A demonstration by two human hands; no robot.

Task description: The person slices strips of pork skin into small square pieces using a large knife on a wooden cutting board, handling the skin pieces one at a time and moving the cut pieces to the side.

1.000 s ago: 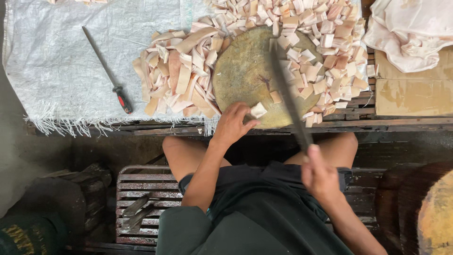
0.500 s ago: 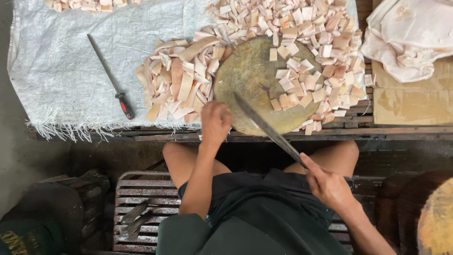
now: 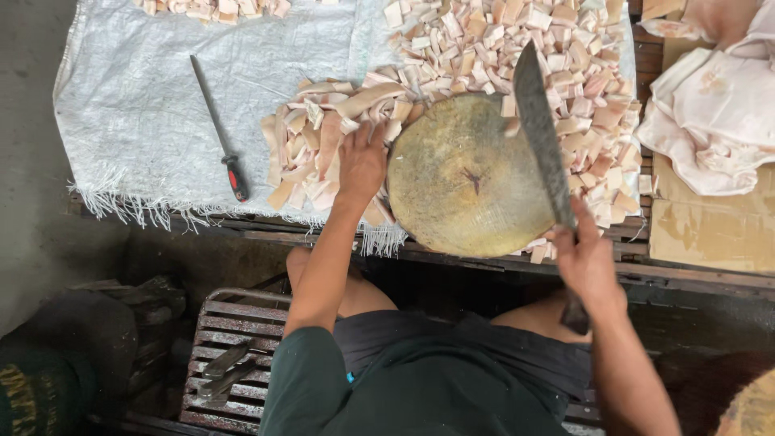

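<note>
A: Two hands in shot. The left hand (image 3: 361, 165) is down flat, fingers spread, on the heap of long pale strips (image 3: 311, 153) just left of the round chopping block (image 3: 467, 173). It presses on them; I cannot tell whether it has closed on any one strip.

B: And the right hand (image 3: 588, 262)?

A: Wrapped tight around the handle of one big cleaver (image 3: 542, 137). The blade lies across the right side of the block, tip pointing away from the person, toward the far pile.

B: How many blocks?

A: One, worn and yellowish, its top almost bare, sitting at the near edge of the counter (image 3: 710, 234). Small cut cubes (image 3: 565, 73) ring it on the far and right sides, far too many to count, with a few spilled at the near rim.

B: Any other tools?

A: One sharpening steel (image 3: 218, 129) with a red and black handle, lying alone on the white woven sheet (image 3: 137, 105), well apart from the left hand. A second, smaller group of cubes (image 3: 214, 8) shows at the top edge of that sheet.

B: Off to the right?

A: One crumpled pale cloth (image 3: 714, 113), near the cube pile, partly over a flat brown cardboard piece. Below, one slatted metal seat (image 3: 234, 339) under the person's knees.
</note>
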